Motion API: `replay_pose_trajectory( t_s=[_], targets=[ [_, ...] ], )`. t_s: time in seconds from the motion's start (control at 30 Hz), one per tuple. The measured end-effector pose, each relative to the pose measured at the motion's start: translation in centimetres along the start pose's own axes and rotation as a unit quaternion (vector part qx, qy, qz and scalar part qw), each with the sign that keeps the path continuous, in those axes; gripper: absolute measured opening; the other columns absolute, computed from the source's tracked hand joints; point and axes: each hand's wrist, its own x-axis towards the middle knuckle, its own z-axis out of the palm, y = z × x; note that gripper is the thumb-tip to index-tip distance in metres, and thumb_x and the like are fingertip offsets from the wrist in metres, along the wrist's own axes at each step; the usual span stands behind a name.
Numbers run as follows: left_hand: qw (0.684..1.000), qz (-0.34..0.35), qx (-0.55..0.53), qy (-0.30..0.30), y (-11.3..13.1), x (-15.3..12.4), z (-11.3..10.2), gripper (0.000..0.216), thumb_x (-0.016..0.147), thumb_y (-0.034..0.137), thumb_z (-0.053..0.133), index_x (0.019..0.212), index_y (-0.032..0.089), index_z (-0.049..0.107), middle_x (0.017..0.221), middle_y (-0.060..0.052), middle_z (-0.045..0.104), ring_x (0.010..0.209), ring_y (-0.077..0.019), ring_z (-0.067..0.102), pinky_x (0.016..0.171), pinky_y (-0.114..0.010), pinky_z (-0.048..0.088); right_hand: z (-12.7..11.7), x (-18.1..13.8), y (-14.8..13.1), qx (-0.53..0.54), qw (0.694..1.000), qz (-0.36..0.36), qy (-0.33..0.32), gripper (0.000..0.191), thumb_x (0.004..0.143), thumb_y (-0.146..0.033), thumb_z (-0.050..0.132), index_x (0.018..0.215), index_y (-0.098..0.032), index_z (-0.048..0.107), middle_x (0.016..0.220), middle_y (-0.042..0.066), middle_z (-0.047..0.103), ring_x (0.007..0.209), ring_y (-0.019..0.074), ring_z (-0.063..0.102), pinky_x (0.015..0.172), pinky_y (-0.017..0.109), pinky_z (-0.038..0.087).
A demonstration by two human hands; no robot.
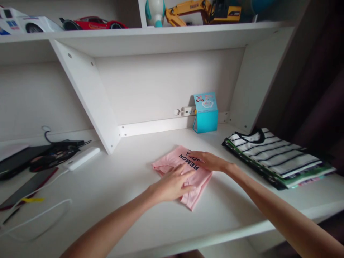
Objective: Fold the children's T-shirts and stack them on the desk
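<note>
A folded pink garment point(168, 162) with dark lettering lies in the middle of the white desk point(120, 186). My left hand point(172, 184) rests flat on its near part, fingers stretched out over the cloth. Across the printed part lies my right hand point(208, 161), reaching from the right with its fingers extended and pressing down. Neither hand grips the cloth.
A stack of folded striped clothes point(276, 159) sits at the right. A small blue calendar point(206, 113) stands by the back wall. At the left lie a white power bank point(80, 158), cables, a phone and dark items. Toy cars point(91, 23) and an excavator point(204, 11) are on the shelf above.
</note>
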Motion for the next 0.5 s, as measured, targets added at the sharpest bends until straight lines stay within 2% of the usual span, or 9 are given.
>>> replay_pose_trajectory(
  t_s=[0.07, 0.13, 0.2, 0.27, 0.33, 0.4, 0.43, 0.5],
  targets=[
    [1.0, 0.004, 0.02, -0.02, 0.6, 0.3, 1.0, 0.043, 0.086, 0.042, 0.046, 0.125, 0.026, 0.048, 0.135, -0.009, 0.042, 0.125, -0.0283, 0.035, 0.101, -0.046, 0.028, 1.6, -0.3, 1.3, -0.027, 0.999, 0.006, -0.02, 0.042, 0.09, -0.028, 0.035, 0.13, -0.022, 0.045, 0.134, 0.002, 0.044, 0.124, 0.018, 0.039, 0.104, 0.033, 0.032],
    [0.999, 0.001, 0.051, -0.007, -0.3, 0.4, 1.3, 0.033, 0.087, 0.039, 0.045, 0.116, 0.026, 0.055, 0.127, -0.008, 0.051, 0.121, -0.0274, 0.04, 0.103, -0.053, 0.02, 2.9, -1.8, 0.8, -0.083, 0.996, 0.034, 0.01, 0.042, 0.091, -0.027, 0.034, 0.131, -0.018, 0.044, 0.131, 0.008, 0.048, 0.119, 0.0212, 0.045, 0.1, 0.037, 0.037],
    [0.996, -0.018, 0.085, 0.022, -1.9, 0.5, 1.2, 0.026, 0.089, 0.034, 0.042, 0.104, 0.026, 0.061, 0.118, -0.007, 0.057, 0.117, -0.0261, 0.043, 0.103, -0.059, 0.009, 3.8, -4.0, -1.4, -0.146, 0.985, 0.075, 0.05, 0.039, 0.088, -0.026, 0.039, 0.123, -0.013, 0.051, 0.12, 0.015, 0.055, 0.107, 0.0261, 0.053, 0.091, 0.042, 0.044],
    [0.991, -0.053, 0.113, 0.041, -3.5, 0.6, 0.7, 0.025, 0.088, 0.028, 0.04, 0.095, 0.025, 0.064, 0.117, -0.007, 0.058, 0.12, -0.0274, 0.04, 0.101, -0.062, 0.004, 4.1, -6.0, -4.5, -0.171, 0.979, 0.086, 0.071, 0.032, 0.086, -0.027, 0.045, 0.109, -0.011, 0.06, 0.107, 0.017, 0.06, 0.097, 0.0281, 0.057, 0.082, 0.044, 0.048],
    [0.988, -0.089, 0.118, 0.037, -4.4, 0.8, 0.4, 0.026, 0.087, 0.024, 0.039, 0.097, 0.024, 0.063, 0.127, -0.008, 0.05, 0.127, -0.0299, 0.031, 0.1, -0.064, 0.007, 3.8, -7.0, -7.2, -0.137, 0.987, 0.056, 0.063, 0.025, 0.085, -0.029, 0.046, 0.095, -0.015, 0.064, 0.096, 0.013, 0.063, 0.089, 0.0253, 0.059, 0.076, 0.041, 0.05],
    [0.987, -0.123, 0.098, 0.02, -4.7, 0.8, 0.5, 0.032, 0.087, 0.027, 0.038, 0.113, 0.024, 0.056, 0.141, -0.009, 0.034, 0.132, -0.0315, 0.02, 0.099, -0.063, 0.015, 3.2, -7.0, -8.3, -0.089, 0.994, 0.034, 0.062, 0.025, 0.088, -0.03, 0.042, 0.094, -0.018, 0.064, 0.093, 0.01, 0.063, 0.084, 0.021, 0.06, 0.073, 0.037, 0.051],
    [0.987, -0.14, 0.084, 0.011, -4.7, 0.7, 0.7, 0.038, 0.087, 0.032, 0.037, 0.123, 0.024, 0.048, 0.145, -0.011, 0.024, 0.134, -0.0317, 0.015, 0.099, -0.061, 0.017, 3.0, -6.6, -8.0, -0.078, 0.994, 0.034, 0.073, 0.027, 0.089, -0.031, 0.04, 0.1, -0.019, 0.062, 0.098, 0.01, 0.062, 0.089, 0.0209, 0.059, 0.077, 0.037, 0.05],
    [0.983, -0.172, 0.066, -0.005, -4.7, 0.4, 1.4, 0.057, 0.087, 0.044, 0.036, 0.137, 0.02, 0.028, 0.149, -0.014, 0.009, 0.135, -0.0316, 0.007, 0.101, -0.059, 0.018, 3.0, -5.4, -6.4, -0.091, 0.989, 0.062, 0.099, 0.038, 0.089, -0.034, 0.038, 0.121, -0.018, 0.052, 0.121, 0.015, 0.053, 0.112, 0.0255, 0.049, 0.09, 0.042, 0.044]
  ],
)
